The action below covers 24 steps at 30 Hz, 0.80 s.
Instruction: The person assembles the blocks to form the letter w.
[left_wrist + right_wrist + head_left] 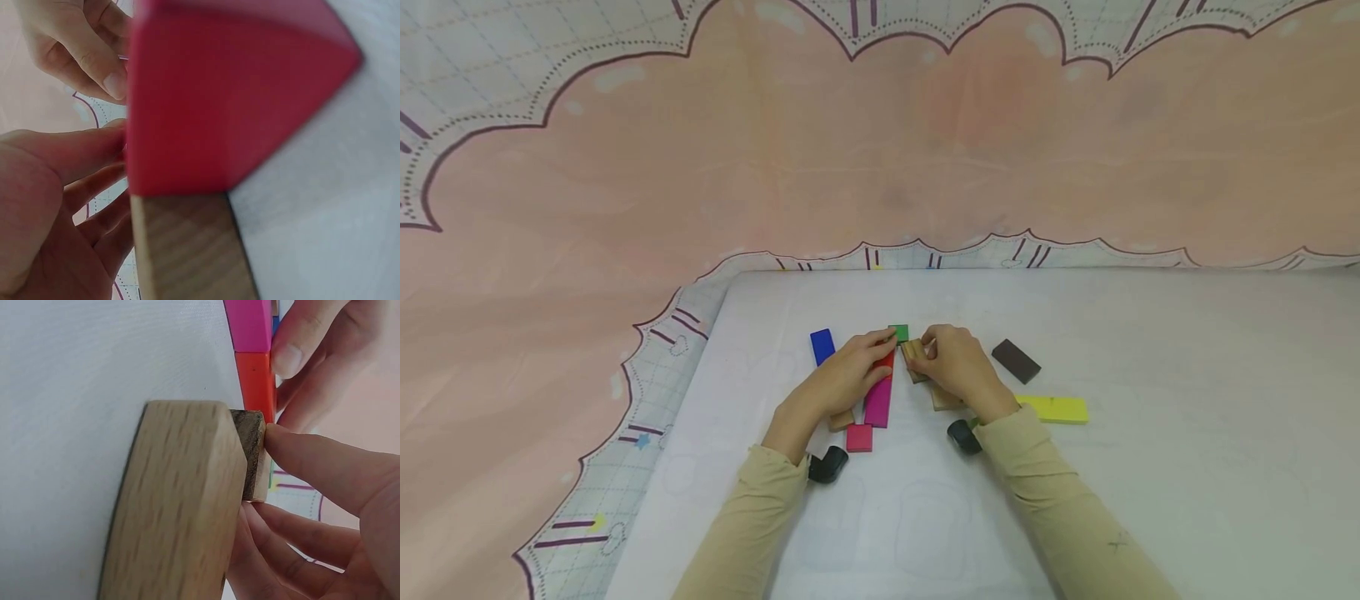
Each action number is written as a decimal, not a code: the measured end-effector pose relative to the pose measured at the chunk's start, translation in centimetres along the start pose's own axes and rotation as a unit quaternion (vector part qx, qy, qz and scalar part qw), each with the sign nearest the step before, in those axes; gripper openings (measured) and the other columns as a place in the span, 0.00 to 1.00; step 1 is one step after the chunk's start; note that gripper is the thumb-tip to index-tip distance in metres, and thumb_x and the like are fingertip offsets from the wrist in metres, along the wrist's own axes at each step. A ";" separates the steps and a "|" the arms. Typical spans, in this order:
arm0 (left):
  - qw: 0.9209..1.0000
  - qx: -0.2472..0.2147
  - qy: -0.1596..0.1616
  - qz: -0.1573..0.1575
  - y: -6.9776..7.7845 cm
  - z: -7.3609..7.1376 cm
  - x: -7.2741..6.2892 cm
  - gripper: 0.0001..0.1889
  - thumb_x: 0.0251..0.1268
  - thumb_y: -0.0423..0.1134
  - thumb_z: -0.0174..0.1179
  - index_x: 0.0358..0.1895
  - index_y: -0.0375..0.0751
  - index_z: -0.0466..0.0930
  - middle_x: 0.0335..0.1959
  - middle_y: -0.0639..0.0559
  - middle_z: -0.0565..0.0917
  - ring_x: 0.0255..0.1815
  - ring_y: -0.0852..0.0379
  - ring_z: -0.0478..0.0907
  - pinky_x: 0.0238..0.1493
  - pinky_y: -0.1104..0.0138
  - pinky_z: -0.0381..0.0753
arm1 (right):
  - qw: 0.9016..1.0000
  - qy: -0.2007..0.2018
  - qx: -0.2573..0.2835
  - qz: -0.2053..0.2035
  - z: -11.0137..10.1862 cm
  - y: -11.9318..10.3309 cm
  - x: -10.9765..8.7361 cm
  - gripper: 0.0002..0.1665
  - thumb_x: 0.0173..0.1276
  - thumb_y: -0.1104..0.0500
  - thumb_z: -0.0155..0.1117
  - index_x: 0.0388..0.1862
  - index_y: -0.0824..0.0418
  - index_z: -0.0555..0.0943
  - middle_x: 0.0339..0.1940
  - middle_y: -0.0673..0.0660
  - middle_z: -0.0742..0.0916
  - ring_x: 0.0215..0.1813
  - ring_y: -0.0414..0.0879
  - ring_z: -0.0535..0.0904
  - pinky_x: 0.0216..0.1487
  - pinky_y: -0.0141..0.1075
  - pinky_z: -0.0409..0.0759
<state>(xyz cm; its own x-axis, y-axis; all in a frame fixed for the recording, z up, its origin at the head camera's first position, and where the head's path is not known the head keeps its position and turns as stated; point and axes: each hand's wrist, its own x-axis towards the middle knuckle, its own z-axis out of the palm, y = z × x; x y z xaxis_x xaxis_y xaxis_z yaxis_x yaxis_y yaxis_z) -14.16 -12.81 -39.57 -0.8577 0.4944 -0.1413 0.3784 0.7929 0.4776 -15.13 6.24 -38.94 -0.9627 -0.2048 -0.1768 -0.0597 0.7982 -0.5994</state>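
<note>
My right hand [958,362] pinches a small wooden block [251,456] between thumb and fingers, its side dark-grained in the right wrist view. This block lies beside the upper end of a row of coloured blocks. In that row are a green block [902,333], an orange-red block [255,381] and a magenta block [877,404]. My left hand [842,375] rests over the row, thumb on the orange-red block and fingertips at the green one. Below it sit a pinkish-red block [859,438] and a wooden block [841,421], both large in the left wrist view.
A blue block [822,346] lies left of my left hand. Another wooden block [946,398] is under my right wrist, with a yellow block [1060,409] and a dark brown block [1017,361] to the right. The white table [1187,433] meets a patterned cloth [880,167] behind.
</note>
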 end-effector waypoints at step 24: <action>1.000 0.001 0.008 0.002 -0.2 0.0 0.0 0.27 0.75 0.42 0.56 0.73 0.39 0.65 0.78 0.50 0.60 0.78 0.49 0.57 0.75 0.55 0.62 | 1.000 -0.006 -0.002 0.005 -0.1 0.0 -0.1 0.26 0.66 0.49 0.71 0.56 0.65 0.80 0.34 0.57 0.85 0.34 0.47 0.78 0.31 0.31 0.78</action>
<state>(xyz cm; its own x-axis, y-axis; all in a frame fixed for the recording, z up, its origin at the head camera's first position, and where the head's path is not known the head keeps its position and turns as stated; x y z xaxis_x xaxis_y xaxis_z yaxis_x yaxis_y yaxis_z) -14.26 -12.93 -39.61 -0.8621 0.4910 -0.1253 0.3816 0.7917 0.4770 -15.09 6.30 -38.83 -0.9598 -0.2036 -0.1932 -0.0504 0.8021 -0.5950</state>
